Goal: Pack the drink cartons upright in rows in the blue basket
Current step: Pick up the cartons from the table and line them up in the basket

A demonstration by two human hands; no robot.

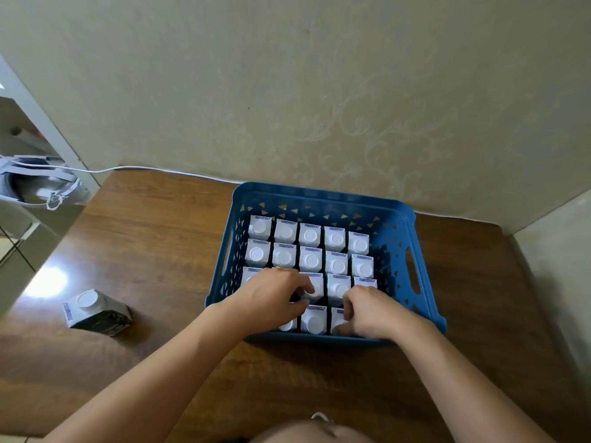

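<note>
A blue basket (pixel 399 251) sits on the wooden table against the wall. Inside it stand several white-capped drink cartons (pixel 310 236) upright in rows. My left hand (pixel 271 295) reaches into the near left part of the basket, its fingers curled around the top of a carton (pixel 311 290) in the third row. My right hand (pixel 371 311) is in the near right corner, its fingers closed on a carton (pixel 337 316) in the front row. One more carton (pixel 96 311) stands on the table left of the basket. Both hands hide some cartons beneath them.
The wall runs right behind the basket. A white cable (pixel 144 169) lies along the table's far edge. A grey bag (pixel 38 187) sits off the table's left side. The table edge drops away at the left.
</note>
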